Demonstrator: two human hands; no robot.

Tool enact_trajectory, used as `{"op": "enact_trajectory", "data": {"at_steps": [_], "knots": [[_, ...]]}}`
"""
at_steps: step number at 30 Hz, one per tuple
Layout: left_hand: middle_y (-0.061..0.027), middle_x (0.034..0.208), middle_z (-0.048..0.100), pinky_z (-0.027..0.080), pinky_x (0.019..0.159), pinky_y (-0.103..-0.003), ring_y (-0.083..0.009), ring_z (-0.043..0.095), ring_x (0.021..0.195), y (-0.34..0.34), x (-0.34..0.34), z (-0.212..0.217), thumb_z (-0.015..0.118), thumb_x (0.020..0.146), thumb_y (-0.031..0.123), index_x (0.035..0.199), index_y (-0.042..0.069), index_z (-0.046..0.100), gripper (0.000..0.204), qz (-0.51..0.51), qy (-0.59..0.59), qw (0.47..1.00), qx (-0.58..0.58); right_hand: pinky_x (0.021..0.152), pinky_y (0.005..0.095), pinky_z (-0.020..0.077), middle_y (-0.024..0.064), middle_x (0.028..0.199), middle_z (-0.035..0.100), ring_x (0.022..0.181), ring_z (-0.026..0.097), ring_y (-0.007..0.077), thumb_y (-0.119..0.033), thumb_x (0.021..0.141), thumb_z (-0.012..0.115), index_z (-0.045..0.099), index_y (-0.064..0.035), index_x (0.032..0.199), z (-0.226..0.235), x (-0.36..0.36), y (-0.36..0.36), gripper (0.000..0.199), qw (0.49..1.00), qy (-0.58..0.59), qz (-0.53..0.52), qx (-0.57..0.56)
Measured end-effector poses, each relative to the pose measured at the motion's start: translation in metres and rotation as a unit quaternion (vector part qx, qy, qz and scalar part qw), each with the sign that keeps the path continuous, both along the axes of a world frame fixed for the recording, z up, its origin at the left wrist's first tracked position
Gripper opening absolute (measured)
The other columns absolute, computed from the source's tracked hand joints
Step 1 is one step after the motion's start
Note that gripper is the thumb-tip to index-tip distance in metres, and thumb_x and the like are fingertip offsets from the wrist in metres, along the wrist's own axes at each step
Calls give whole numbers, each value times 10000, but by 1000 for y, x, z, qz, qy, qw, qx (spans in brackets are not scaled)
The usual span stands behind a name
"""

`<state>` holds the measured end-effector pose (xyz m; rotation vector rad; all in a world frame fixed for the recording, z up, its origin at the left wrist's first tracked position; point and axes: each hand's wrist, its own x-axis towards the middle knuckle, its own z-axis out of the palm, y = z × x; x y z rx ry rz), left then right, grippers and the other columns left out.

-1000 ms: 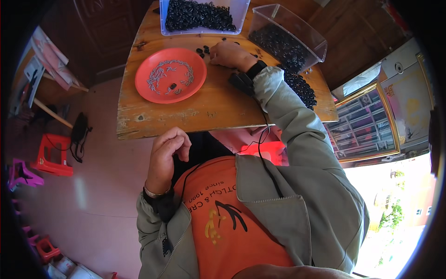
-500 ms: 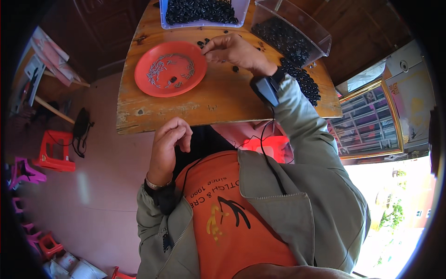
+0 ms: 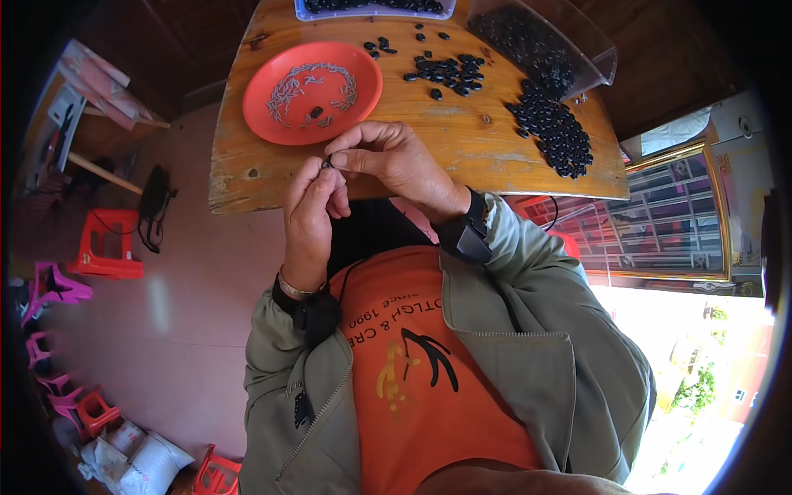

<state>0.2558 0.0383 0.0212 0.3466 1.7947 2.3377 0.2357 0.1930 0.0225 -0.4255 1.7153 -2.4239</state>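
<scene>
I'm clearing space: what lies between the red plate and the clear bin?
Loose black pieces lie on the table between them, as the head view shows.

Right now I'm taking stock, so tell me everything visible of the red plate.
The red plate is round and shallow with a sloping rim; it looks plastic. It rests face up on the wooden table, holding a loose ring of silvery pins and one dark piece. The right hand is near its rim; contact is unclear.

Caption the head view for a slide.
Left hand and right hand meet at a small dark piece near a red plate of grey pins.
</scene>
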Motion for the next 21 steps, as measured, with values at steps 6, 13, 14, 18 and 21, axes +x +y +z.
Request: {"op": "enact_trajectory", "data": {"at_steps": [6,13,14,18,21], "knots": [[15,643,463,322,522,-209,-61,422,556,-5,-1,-3,437,954,196,759,69,485,237,0,15,1000,-26,743,218,501,40,870,665,808,608,79,-7,884,609,648,15,1018,11,5,5,141,996,-2,3,92],[-3,671,471,343,560,-223,-85,451,588,-10,-2,-7,408,962,192,783,57,491,238,-12,24,998,-52,763,213,496,25,899,649,821,600,70,-5,873,623,637,12,999,5,6,5,128,994,36,7,104],[-3,671,471,343,560,-223,-85,451,588,-10,-1,-6,408,962,192,783,57,491,238,-12,24,998,-51,764,212,496,25,905,649,825,599,70,-5,874,622,631,11,997,6,6,4,124,995,17,13,97],[8,671,458,336,559,-220,-73,433,599,-10,-1,-8,433,951,167,806,53,498,196,6,38,996,-78,767,208,495,25,917,646,837,597,68,-10,875,623,618,7,993,8,6,4,119,995,-10,21,99],[-15,640,464,343,530,-248,-93,432,570,-10,-1,-8,457,941,136,824,32,501,163,35,80,990,-114,770,207,493,24,915,645,841,593,65,-14,875,624,621,4,983,10,7,2,109,996,-25,22,87]]}}
